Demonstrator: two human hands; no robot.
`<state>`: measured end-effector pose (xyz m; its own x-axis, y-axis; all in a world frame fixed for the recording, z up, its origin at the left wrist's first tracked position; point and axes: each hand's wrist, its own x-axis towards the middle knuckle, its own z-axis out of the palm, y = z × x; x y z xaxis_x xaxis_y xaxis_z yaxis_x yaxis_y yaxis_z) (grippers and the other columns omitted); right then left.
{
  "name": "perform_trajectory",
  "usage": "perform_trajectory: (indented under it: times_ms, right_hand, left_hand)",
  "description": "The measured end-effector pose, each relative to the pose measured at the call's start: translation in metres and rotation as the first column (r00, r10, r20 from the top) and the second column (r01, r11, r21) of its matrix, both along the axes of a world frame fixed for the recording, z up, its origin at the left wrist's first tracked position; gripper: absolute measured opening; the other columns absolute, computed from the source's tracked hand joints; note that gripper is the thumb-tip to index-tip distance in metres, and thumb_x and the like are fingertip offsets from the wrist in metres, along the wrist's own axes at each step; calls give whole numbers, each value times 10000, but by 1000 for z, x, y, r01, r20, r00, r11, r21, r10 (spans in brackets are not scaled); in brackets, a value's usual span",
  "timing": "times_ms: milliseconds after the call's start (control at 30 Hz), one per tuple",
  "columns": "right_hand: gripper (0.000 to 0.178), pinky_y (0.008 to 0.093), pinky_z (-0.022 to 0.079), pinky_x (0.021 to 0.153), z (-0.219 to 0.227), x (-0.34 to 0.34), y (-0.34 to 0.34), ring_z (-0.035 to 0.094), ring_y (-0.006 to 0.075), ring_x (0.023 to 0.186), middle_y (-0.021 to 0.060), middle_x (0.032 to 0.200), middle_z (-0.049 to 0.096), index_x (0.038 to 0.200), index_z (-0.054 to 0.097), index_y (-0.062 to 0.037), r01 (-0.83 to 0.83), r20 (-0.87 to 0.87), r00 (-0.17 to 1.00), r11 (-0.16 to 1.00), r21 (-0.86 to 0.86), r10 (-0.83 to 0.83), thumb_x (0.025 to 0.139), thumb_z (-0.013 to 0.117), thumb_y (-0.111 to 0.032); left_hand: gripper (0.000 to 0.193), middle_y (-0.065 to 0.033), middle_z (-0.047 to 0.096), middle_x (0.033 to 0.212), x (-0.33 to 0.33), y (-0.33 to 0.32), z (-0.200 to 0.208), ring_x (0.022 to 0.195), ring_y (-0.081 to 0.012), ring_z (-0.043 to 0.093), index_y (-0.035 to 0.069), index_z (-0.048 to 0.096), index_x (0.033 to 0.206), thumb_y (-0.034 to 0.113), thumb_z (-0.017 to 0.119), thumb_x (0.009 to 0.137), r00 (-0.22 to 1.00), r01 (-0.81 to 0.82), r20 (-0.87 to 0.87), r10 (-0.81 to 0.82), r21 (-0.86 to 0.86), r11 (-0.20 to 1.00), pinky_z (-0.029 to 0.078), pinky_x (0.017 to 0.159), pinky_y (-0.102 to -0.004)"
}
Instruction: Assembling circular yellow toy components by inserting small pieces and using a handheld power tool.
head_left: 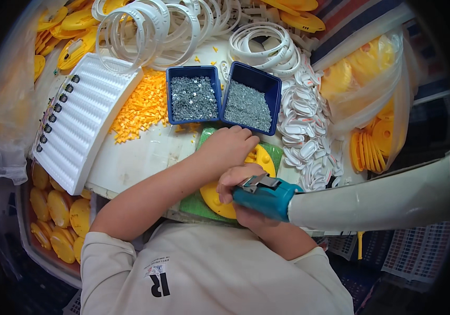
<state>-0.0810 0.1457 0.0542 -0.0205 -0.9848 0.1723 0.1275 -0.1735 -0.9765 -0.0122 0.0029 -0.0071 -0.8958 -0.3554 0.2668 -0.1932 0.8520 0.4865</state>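
Note:
My right hand point(243, 184) grips a teal power screwdriver point(267, 199) with a metal lever on top; its tip is hidden. Under both hands a round yellow plastic part point(213, 200) lies on a green mat point(190, 205). My left hand point(230, 149) is over the far side of that part, its fingers curled close to the near edge of a blue bin. Whatever those fingers pinch does not show. The right blue bin point(273, 100) contains small screws point(247, 107), and the left one point(170, 102) small metal pieces point(193, 97).
Orange clips point(141, 107) are heaped left of the bins, beside a ridged white tray point(86, 113). White rings point(175, 31) stand behind. White curved pieces point(304, 123) pile up at right. A crate point(30, 231) of yellow discs is at lower left. A white sleeve point(372, 202) runs rightward from the screwdriver.

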Motion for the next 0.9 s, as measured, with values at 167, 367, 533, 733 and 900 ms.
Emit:
perform_trajectory:
  times_ms: [167,367,533,733,900]
  right_hand:
    - [890,384,494,760,29,-8,-13,606,217,745,104,811,629,1290,603,7,-18,212,976,993,-119,43,908,483,-787]
    - [987,383,500,814,33,-32,-50,622,240,787,156,875,663,1381,546,93,49,346,937,957,-284,55,934,406,-776]
    - [981,395,497,823,15,-13,-65,618,259,765,149,834,664,1393,544,67,5,362,929,977,-212,74,928,374,-780]
    - [858,389,515,793,4,5,-68,638,263,770,155,847,665,1276,593,75,-74,244,964,989,-126,104,933,442,-698]
    - [880,338,518,700,-2,14,-70,649,225,780,130,853,656,1145,633,74,-72,208,973,991,-113,95,874,538,-758]
  left_hand:
    - [504,-120,682,1187,20,1,-2,1118,-315,649,46,654,1291,320,723,873,992,-27,-124,37,81,996,535,950,-438]
    - [613,-180,656,1273,83,34,15,1163,-386,626,9,589,1355,316,793,865,935,-296,-109,338,289,910,480,1024,-487]
    - [668,-205,658,1290,84,58,1,1181,-401,623,7,550,1397,272,822,848,828,-409,-186,528,444,797,487,1004,-488]
    - [724,-186,661,1260,84,57,-10,1141,-388,632,24,529,1418,179,839,783,818,-398,-232,526,431,810,496,975,-481]
    - [795,-168,653,1252,84,57,-11,1118,-386,627,40,510,1441,125,834,721,823,-385,-234,518,441,811,494,954,-481]
